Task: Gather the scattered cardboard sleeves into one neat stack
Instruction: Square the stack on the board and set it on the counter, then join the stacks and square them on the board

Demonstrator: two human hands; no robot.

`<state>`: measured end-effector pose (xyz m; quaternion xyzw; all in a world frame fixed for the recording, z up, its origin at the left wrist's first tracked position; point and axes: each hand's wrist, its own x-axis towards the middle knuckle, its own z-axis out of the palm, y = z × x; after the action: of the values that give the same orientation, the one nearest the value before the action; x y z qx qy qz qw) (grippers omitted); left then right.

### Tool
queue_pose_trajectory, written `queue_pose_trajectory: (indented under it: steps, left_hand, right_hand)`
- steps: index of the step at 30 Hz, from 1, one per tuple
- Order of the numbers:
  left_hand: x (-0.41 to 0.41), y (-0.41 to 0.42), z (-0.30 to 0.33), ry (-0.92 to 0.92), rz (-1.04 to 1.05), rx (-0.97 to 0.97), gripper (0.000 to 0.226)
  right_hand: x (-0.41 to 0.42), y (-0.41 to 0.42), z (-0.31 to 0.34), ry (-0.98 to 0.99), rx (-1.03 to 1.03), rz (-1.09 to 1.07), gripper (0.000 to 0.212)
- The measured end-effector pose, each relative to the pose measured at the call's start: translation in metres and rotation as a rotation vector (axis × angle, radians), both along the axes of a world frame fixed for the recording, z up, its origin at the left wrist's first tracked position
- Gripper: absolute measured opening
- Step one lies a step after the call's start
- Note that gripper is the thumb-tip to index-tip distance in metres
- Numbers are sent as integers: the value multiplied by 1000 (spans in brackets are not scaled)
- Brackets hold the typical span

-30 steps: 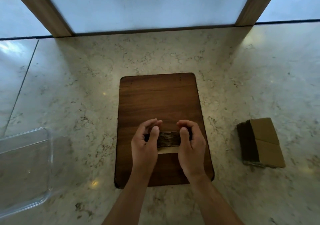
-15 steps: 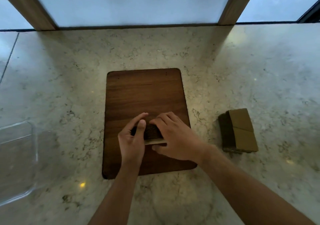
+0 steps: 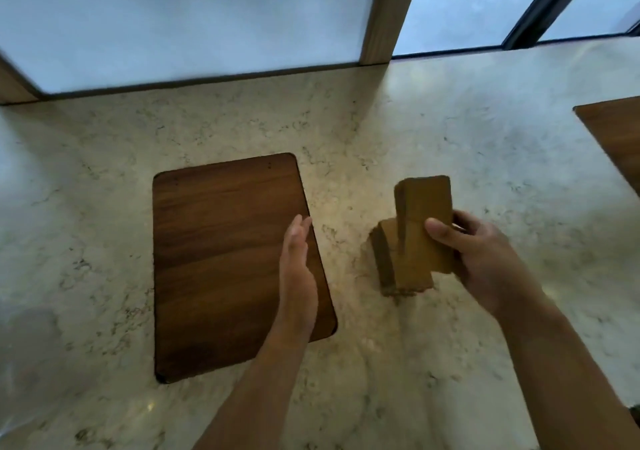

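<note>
My right hand (image 3: 485, 259) grips a bundle of flat brown cardboard sleeves (image 3: 424, 207), holding it just above a second stack of cardboard sleeves (image 3: 384, 259) that lies on the marble counter, right of the board. The held bundle hides most of that stack. My left hand (image 3: 298, 266) hovers edge-on over the right side of the dark wooden board (image 3: 225, 259), fingers straight and together, holding nothing. No sleeves lie on the board.
The marble counter (image 3: 450, 131) runs back to a window with wooden posts (image 3: 388, 13). A second wooden board (image 3: 616, 134) pokes in at the right edge. A blurred clear container (image 3: 24, 345) sits at the lower left.
The bundle that both hands pressed together on the board has been lifted by my right hand and carried right, over the other stack. My left hand let go. The view shifted right.
</note>
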<state>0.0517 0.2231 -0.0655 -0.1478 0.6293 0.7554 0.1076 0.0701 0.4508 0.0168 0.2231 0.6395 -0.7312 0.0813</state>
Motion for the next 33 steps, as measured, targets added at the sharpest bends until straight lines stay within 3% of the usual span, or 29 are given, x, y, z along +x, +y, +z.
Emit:
queue_pose_trajectory:
  steps: [2, 5, 12, 16, 25, 33]
  left_hand:
    - [-1, 37, 3, -60, -113, 29, 68]
    - [0, 79, 4, -145, -236, 76, 81]
    - [0, 113, -7, -216, -257, 162, 115]
    - [0, 119, -7, -203, -226, 135, 103]
    - [-4, 122, -5, -196, -218, 161, 108]
    - [-1, 118, -12, -181, -296, 158, 111]
  right_hand:
    - [3, 30, -4, -89, -59, -98, 67]
    - [-1, 48, -14, -188, -74, -55, 64]
    - [-8, 51, -40, -268, -32, 86, 50]
    - [-5, 46, -44, -274, -51, 79, 43]
    - [-4, 14, -44, -243, -76, 105, 41]
    - [-1, 10, -53, -360, -82, -38, 38]
